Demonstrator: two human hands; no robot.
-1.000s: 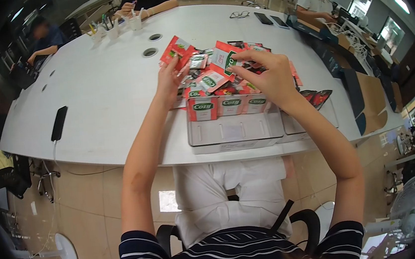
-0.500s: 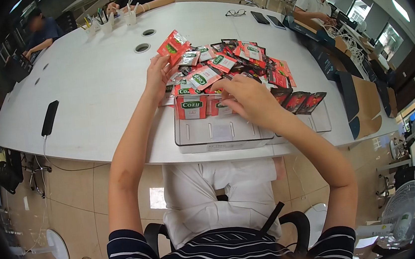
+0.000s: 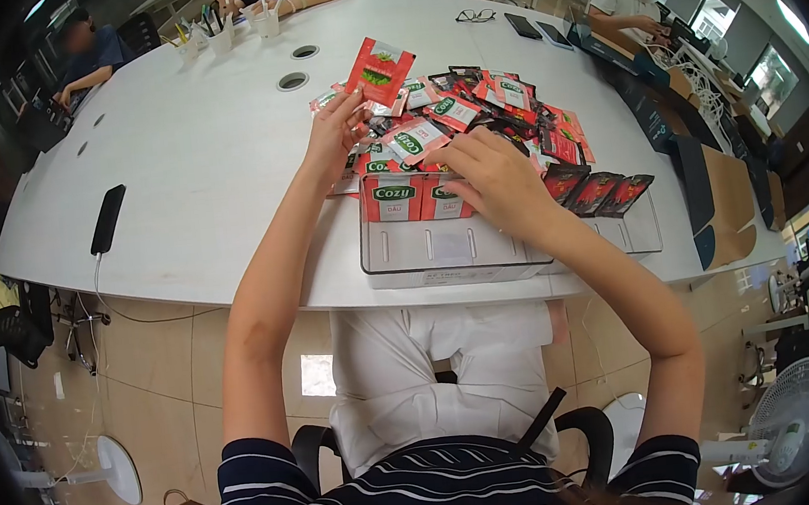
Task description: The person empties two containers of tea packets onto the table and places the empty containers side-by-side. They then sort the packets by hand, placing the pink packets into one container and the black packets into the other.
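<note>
My left hand pinches a red sachet by its lower left edge and holds it up over the left side of the pile. Red, pink and black sachets lie heaped behind a clear plastic tray. Red Cozy sachets stand upright at the tray's back left. My right hand is at those upright sachets, fingers curled over their right end; what its fingertips touch is hidden. To its right, dark sachets lean in a row in a second clear section.
A phone with a cable lies at the left. Cups of pens, glasses and two phones are at the back. Open cardboard boxes line the right edge. Several people sit around.
My left hand has lifted the red sachet higher and more upright, off the pile. My right hand stays near the upright sachets. The whole view has shifted slightly.
</note>
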